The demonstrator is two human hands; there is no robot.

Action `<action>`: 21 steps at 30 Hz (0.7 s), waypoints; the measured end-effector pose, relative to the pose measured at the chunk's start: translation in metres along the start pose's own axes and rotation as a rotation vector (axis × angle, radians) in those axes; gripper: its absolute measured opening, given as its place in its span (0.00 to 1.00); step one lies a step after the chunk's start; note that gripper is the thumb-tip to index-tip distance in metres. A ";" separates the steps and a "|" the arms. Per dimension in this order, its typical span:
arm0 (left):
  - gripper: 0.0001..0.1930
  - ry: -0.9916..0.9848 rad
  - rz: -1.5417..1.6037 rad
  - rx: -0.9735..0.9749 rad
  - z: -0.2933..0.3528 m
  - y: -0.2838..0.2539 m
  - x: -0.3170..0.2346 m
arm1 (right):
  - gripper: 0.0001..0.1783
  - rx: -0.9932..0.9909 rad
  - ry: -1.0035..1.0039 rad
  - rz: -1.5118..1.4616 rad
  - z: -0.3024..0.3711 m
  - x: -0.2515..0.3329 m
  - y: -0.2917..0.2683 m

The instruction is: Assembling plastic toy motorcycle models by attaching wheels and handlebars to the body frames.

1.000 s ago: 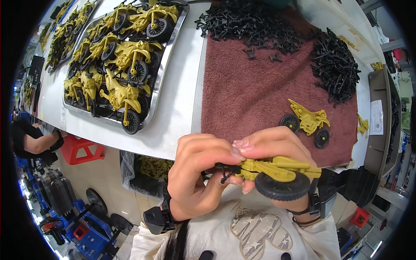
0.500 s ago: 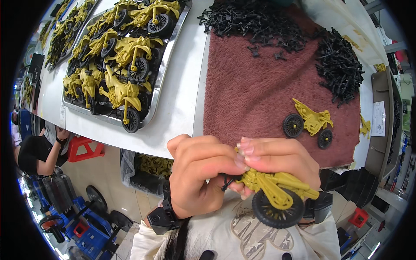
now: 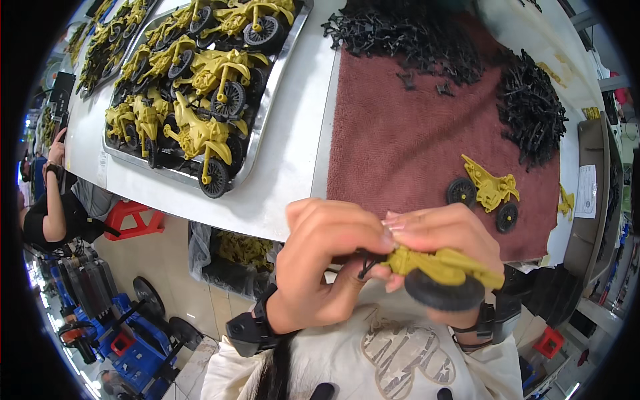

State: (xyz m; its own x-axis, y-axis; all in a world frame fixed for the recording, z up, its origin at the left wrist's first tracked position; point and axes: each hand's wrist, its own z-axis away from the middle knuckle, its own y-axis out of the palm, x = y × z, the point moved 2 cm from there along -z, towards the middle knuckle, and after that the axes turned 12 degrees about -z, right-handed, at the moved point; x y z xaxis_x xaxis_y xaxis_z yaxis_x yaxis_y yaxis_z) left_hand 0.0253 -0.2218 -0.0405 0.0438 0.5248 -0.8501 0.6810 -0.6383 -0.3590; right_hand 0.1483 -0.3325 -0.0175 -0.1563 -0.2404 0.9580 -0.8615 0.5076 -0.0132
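Note:
A yellow toy motorcycle with a black wheel is held between my two hands, over my lap at the table's near edge. My left hand is closed, its thumb and fingers pinching the toy's front end, where a small black part sticks out. My right hand wraps the body from the far side, its fingertips meeting the left ones. What lies between the fingertips is hidden. The wheel is blurred by motion. Beyond my right hand, a yellow toy motorcycle body with two black wheels lies on the reddish-brown cloth.
A metal tray of yellow toy motorcycles stands at left on the white table. Heaps of small black parts lie on the cloth's far and right sides. A grey bin stands at right. Another person's arm reaches the table at far left.
The toy has tilted in my hands, so its wheel shows more edge-on. Both hands have shifted slightly right and up in view. At far left, the other person's arm has risen to the table.

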 end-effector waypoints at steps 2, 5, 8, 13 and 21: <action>0.20 -0.100 0.137 0.046 0.004 -0.003 0.001 | 0.22 0.138 -0.024 0.131 -0.006 -0.005 -0.007; 0.29 -0.458 0.479 0.202 0.002 -0.013 -0.003 | 0.34 0.108 0.075 0.031 0.003 -0.010 -0.001; 0.30 -0.268 0.314 0.344 -0.012 -0.018 0.008 | 0.48 0.165 0.084 0.069 0.003 -0.004 0.001; 0.18 -0.064 0.200 -0.205 -0.009 -0.049 0.004 | 0.53 0.261 -0.132 0.090 -0.008 -0.002 -0.002; 0.28 -0.048 0.009 -0.720 -0.117 -0.223 0.062 | 0.34 0.102 -0.039 0.323 -0.003 0.001 -0.041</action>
State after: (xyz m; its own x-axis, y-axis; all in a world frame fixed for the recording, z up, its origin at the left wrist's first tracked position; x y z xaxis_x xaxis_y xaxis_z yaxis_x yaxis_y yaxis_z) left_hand -0.0386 0.0189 0.0316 0.0309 0.4851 -0.8739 0.9943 -0.1043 -0.0228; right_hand 0.1848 -0.3511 -0.0155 -0.4456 -0.1131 0.8880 -0.8081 0.4778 -0.3446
